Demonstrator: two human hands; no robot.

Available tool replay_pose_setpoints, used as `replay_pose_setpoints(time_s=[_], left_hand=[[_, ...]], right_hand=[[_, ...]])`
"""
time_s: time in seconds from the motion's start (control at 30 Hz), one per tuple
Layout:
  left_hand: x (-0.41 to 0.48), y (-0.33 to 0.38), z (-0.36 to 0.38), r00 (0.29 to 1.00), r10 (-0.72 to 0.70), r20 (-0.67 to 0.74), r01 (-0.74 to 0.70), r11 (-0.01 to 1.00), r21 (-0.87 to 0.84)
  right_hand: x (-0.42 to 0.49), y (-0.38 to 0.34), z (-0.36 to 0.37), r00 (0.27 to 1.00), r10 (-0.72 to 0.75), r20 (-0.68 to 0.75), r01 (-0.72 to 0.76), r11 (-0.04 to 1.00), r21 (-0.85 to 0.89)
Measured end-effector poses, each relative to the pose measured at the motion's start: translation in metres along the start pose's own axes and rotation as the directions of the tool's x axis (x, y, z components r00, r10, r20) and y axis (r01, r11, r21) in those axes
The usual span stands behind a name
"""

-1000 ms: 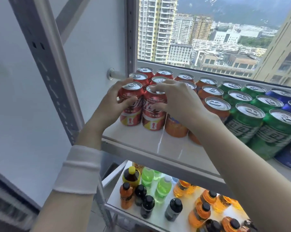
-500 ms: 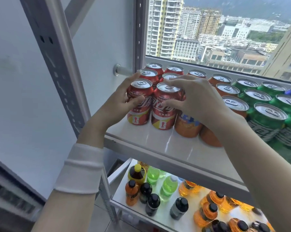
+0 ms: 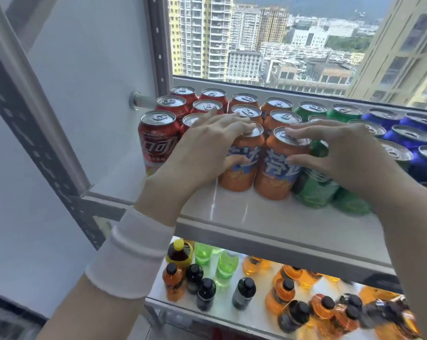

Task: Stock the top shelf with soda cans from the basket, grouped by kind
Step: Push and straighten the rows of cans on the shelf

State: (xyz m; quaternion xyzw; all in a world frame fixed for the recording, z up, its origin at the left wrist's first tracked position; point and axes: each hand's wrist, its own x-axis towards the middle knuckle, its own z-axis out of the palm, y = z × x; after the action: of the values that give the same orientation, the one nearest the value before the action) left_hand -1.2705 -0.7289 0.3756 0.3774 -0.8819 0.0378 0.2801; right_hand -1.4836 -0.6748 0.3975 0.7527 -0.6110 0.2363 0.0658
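Clasping glossy cylindrical orange cans [image 3: 273, 182], seemingly, are left hand [image 3: 207, 148] and right hand [image 3: 342, 153].

— Have we left the red cola cans [image 3: 156, 143]?
— Yes. Our left hand [image 3: 202, 148] has moved onto the left front orange can [image 3: 242, 173], our right hand [image 3: 342, 153] onto the right front orange can [image 3: 273, 177].

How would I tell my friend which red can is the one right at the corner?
Find the top shelf under the big window, where cans run red, orange, green, blue from left. The red can stands at the shelf's front left corner. Its label shows plainly, while the red one beside it hides behind the left hand.
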Motion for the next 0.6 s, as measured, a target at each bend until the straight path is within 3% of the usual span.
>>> replay_pose_setpoints(time_s=[0.33, 0.4, 0.5, 0.6], left_hand=[[0.002, 0.003, -0.002, 0.999, -0.044, -0.001, 0.044, 0.999, -0.003], [0.001, 0.005, -0.003, 0.999, -0.038, 0.015, 0.038, 0.999, 0.003], [0.004, 0.018, -0.004, 1.0, -0.021, -0.001, 0.021, 0.999, -0.048], [0.015, 0.049, 0.003, 0.995, 0.045, -0.093, -0.054, 0.995, -0.087]], right_hand=[[-0.004, -0.002, 0.006, 0.999, 0.015, -0.041, -0.016, 1.0, -0.026], [-0.006, 0.003, -0.001, 0.999, -0.006, -0.032, 0.007, 0.999, 0.034], [-0.019, 0.028, -0.023, 0.984, 0.069, -0.162, -0.044, 0.987, 0.156], [-0.04, 0.063, -0.041, 0.964, 0.138, -0.227, -0.111, 0.985, 0.131]])
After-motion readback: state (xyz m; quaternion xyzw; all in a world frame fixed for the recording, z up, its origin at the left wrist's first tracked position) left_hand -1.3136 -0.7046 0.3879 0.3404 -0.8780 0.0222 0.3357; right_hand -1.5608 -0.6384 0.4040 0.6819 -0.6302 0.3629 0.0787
